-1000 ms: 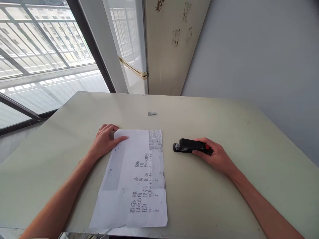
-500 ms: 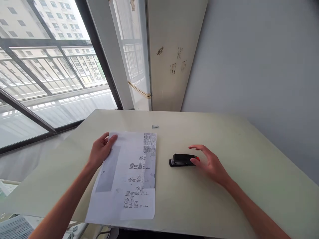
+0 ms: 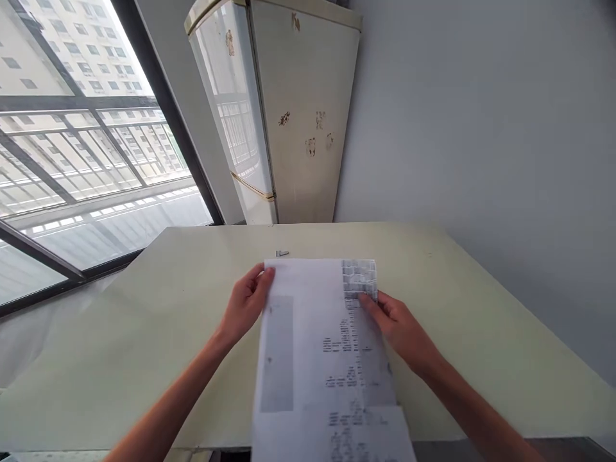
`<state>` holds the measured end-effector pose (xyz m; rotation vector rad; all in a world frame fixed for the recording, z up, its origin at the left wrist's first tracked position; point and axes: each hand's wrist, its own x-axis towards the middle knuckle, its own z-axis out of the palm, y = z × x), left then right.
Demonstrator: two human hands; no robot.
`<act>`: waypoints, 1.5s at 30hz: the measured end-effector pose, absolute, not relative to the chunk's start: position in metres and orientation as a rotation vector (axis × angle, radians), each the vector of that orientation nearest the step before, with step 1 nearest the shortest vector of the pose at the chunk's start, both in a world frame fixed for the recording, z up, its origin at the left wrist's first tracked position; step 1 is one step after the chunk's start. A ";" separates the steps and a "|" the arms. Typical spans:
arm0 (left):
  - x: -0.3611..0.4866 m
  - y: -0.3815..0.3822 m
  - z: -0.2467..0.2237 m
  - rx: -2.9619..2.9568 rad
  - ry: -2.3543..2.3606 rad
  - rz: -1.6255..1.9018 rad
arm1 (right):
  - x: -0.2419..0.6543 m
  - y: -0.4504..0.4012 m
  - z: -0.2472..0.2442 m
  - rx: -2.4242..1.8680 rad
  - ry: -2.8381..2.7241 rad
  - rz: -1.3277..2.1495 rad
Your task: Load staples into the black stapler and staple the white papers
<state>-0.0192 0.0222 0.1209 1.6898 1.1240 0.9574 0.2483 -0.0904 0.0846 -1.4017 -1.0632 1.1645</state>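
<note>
Printed paper sheets [image 3: 308,359] are raised in front of me, with grey panels and blocks of dark text on the right half. My left hand [image 3: 249,298] pinches their upper left corner, thumb on the front. At the upper right edge, my right hand [image 3: 392,324] grips the sheets between thumb and fingers. A lower edge juts out at the right, so more than one sheet seems to be there. The black stapler cannot be seen now; the sheets cover the part of the table where it lay.
Beyond the sheets, a small silvery piece [image 3: 282,253], perhaps a staple strip, lies on the pale table [image 3: 457,308]. A worn white refrigerator [image 3: 308,128] stands past the far edge. A large window [image 3: 96,141] is on the left, a plain wall [image 3: 471,128] on the right.
My right hand has left the stapler and taken hold of the sheets' right edge. The sheets have moved right and up off the table. The camera view has tilted up a little.
</note>
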 end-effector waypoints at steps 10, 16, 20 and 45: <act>0.005 0.029 0.054 2.241 0.830 0.431 | 0.460 -0.098 0.037 -1.951 -0.979 0.932; 0.008 0.032 0.017 2.213 0.860 0.398 | 0.479 -0.089 0.004 -2.322 -1.123 0.395; 0.010 0.035 0.005 2.198 0.912 0.465 | 0.430 -0.094 -0.015 -2.318 -1.402 0.182; -0.034 0.080 0.013 1.817 0.827 0.716 | 0.230 -0.003 0.001 -1.410 -1.169 1.010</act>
